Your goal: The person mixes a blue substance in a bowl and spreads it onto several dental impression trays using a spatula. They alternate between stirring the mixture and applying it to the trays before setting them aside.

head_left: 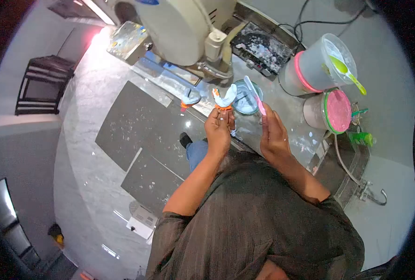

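My left hand is closed on an orange dental impression tray, its curved arch loaded with pale blue-white plaster. Pinched in my right hand is a plaster spatula with a pink handle, its pale blade pointing up over the mixing bowl. The mixing bowl stands between and just beyond both hands, holding wet pale blue plaster. Left of it, at the counter's edge, rests a second orange impression tray topped with plaster. The fingertips of my left hand are partly hidden.
A tall clear tub with a green scoop on top stands at the right, beside a pink-lidded tub. Behind the bowl are a plaster-spattered black device and a large beige machine. A tap is at lower right.
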Available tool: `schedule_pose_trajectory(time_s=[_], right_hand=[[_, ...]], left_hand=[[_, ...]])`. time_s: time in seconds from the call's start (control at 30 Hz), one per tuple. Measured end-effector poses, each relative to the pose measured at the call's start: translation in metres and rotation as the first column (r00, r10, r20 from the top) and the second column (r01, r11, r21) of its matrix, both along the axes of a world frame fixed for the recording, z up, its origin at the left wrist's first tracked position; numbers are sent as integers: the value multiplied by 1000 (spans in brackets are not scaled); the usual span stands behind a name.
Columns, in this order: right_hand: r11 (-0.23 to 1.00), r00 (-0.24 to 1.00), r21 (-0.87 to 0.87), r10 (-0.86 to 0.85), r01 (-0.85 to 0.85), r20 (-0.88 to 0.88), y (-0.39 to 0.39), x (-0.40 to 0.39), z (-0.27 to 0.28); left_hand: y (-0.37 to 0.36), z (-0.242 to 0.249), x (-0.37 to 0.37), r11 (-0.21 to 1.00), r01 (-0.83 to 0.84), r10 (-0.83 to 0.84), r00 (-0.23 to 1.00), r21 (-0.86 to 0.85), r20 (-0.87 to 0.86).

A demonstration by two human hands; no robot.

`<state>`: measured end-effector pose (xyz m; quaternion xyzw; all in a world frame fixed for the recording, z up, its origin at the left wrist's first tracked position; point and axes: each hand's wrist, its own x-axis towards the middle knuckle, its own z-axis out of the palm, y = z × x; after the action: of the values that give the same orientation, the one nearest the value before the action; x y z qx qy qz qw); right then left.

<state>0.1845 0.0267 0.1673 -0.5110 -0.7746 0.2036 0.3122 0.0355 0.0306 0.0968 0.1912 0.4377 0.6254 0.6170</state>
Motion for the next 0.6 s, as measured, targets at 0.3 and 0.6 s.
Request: schedule_pose_trajectory(time_s=[0.3, 0.6], right_hand=[[987, 994, -139, -87, 78, -62, -21, -14, 14], [997, 999, -54, -47, 47, 7, -47, -21, 19]], left_hand=[[13, 31, 32, 988, -23, 42, 992, 153, -122], [14, 36, 44, 989, -72, 90, 985, 126, -146]])
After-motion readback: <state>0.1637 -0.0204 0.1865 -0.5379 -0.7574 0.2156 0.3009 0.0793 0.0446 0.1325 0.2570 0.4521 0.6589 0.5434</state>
